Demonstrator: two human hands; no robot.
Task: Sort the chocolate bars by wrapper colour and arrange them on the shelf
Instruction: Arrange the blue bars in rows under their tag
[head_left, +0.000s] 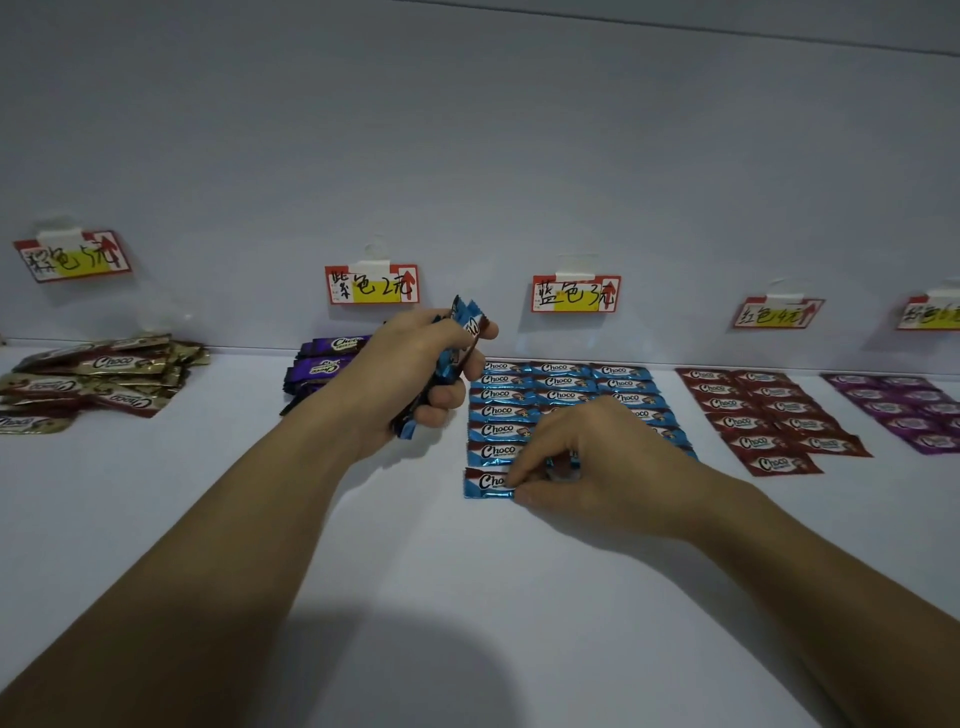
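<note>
The right hand (587, 462) pinches a blue bar (485, 483), its fingers (524, 475) curled onto the bar's right part. The bar lies flat on the shelf (415, 571) at the near end of the left column of the blue grid (561, 384), below the blue label (575, 293). The left hand (410, 374) is clenched round a bundle (467, 327) of more blue bars, held up just left of the grid's far rows.

The likeliest slip is a crooked lay. The foil looks slick, so a sideways drag of the pinch could skew this bar or push it onto the row just beyond. The right palm sits over the middle column and may nudge bars already laid there. The bundle is fanned loosely at its top, so one bar could slide out and drop onto the grid or the purple pile (322, 364) beside it.

The bar is small and flat, in shiny blue foil with a brown left end, white "Choco" script and crimped edges. It matches its neighbours, so the colour choice seems sound. The red bars (769, 415) lie well apart to the right.
</note>
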